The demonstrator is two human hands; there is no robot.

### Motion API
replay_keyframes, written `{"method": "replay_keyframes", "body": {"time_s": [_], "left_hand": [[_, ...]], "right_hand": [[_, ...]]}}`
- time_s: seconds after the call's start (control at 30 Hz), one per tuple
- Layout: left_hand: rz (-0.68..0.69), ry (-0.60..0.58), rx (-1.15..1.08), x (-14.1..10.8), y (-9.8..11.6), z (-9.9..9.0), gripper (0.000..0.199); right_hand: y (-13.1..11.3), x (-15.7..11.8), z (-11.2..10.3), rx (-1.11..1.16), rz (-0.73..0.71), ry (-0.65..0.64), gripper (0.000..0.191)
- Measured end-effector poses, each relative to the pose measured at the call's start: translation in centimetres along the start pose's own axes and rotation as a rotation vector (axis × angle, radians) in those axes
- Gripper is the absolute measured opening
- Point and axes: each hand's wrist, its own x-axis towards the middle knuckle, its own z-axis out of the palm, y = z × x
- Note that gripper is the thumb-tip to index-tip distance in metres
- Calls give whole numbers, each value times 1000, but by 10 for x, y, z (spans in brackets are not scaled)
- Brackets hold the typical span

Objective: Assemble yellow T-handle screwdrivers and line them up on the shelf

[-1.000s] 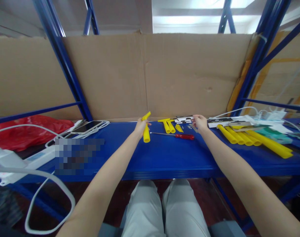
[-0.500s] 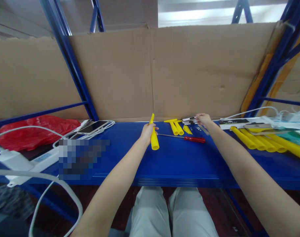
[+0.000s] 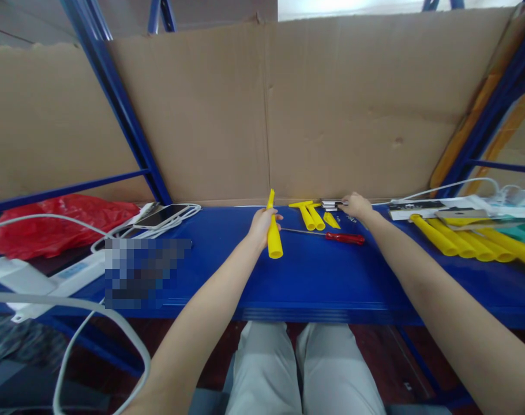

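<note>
My left hand (image 3: 262,226) is wrapped around a hollow yellow plastic handle (image 3: 274,242), its round open end toward me and its thin end pointing at the cardboard. At the back of the table, my right hand (image 3: 356,204) is closed at the flat silver-and-black metal pieces (image 3: 330,204); what its fingertips pinch is too small to make out. Between the hands lie two yellow T-shaped handles (image 3: 308,219), a small yellow plastic piece (image 3: 331,220) and a screwdriver with a red grip (image 3: 344,238). Tiny screw-like parts (image 3: 351,218) lie just below my right hand.
More yellow handles (image 3: 444,237) lie in a row on the right, beside a white-and-black box (image 3: 418,209). On the left are a phone (image 3: 164,216), a power strip (image 3: 78,280), white cables and a red plastic bag (image 3: 66,225). Cardboard (image 3: 353,104) stands along the back.
The view has tilted down slightly. My left hand still holds the yellow handle. My right hand stays by the metal pieces, its fingers now turned further down onto them.
</note>
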Motion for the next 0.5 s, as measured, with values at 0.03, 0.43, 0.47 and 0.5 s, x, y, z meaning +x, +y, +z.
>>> {"method": "replay_keyframes", "body": {"time_s": [0.03, 0.43, 0.47, 0.5], "left_hand": [[1, 0, -1, 0, 0, 0, 16], [1, -27, 13, -6, 2, 3, 19], [-2, -30, 15, -7, 3, 4, 19], [-3, -34, 16, -8, 3, 4, 20]], "right_hand": [[-2, -2, 0, -34, 4, 16, 40], [-6, 4, 2, -86, 94, -55, 41], [-5, 4, 3, -84, 89, -57, 41], [-5, 3, 3, -82, 88, -60, 41]]}}
